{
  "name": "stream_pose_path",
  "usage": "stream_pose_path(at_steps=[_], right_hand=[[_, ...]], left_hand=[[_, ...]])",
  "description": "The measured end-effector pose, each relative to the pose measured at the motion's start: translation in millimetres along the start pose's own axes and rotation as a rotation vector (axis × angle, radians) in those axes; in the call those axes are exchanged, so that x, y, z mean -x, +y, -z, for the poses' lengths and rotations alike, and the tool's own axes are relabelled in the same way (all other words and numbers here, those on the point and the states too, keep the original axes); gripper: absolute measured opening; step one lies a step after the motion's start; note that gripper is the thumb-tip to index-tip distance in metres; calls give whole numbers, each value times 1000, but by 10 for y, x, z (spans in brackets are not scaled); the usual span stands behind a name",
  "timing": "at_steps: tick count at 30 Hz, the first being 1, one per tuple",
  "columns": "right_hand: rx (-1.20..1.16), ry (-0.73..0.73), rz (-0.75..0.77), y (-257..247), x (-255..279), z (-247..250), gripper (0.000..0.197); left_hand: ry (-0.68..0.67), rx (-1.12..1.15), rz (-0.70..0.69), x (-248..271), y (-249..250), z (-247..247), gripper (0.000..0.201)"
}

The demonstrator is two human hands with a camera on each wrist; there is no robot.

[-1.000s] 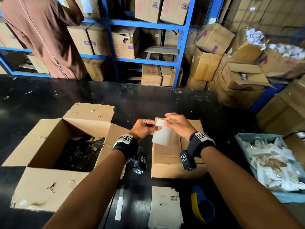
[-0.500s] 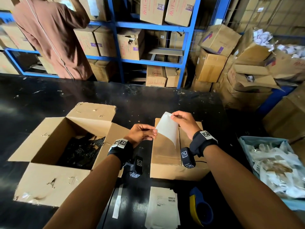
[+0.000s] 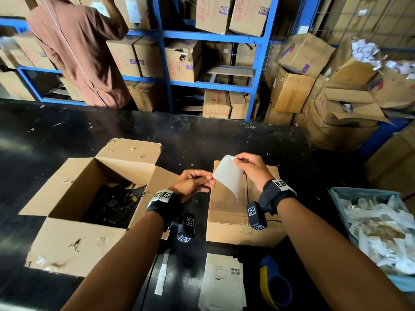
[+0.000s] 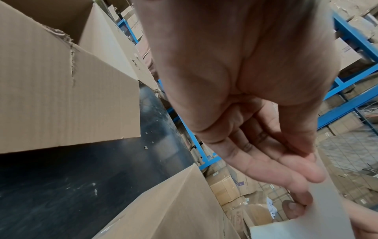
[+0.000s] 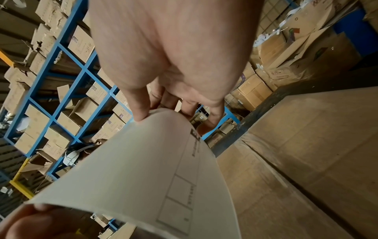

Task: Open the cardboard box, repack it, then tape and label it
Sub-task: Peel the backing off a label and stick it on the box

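Cardboard box (image 3: 238, 212), closed, on black table (image 3: 202, 135), directly beneath white label (image 3: 228, 176). Label held above box top, long axis sloping down toward wrist. Right hand (image 3: 252, 168) pinching upper corner; left hand (image 3: 194, 182) pinching left edge, nearer box's left side.

Blue shelving (image 3: 258, 39) — person (image 3: 85, 52) — bin (image 3: 336, 194)
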State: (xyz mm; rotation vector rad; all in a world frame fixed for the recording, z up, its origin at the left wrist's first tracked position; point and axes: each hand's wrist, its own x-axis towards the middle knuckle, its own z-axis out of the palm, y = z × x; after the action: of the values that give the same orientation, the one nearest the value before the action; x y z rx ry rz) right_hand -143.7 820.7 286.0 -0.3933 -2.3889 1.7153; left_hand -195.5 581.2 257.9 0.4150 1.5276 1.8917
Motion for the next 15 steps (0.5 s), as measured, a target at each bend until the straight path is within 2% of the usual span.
stream_pose_path(at_steps=[5, 8, 15], right_hand=[[-7, -5, 9, 13, -19, -19, 8], [6, -10, 1, 17, -20, -28, 11], [1, -5, -12, 15, -11, -44, 12]], left_hand=[[5, 21, 2, 13, 13, 1, 13], [11, 5, 1, 13, 7, -1, 17], [6, -28, 2, -5, -22, 27, 13]])
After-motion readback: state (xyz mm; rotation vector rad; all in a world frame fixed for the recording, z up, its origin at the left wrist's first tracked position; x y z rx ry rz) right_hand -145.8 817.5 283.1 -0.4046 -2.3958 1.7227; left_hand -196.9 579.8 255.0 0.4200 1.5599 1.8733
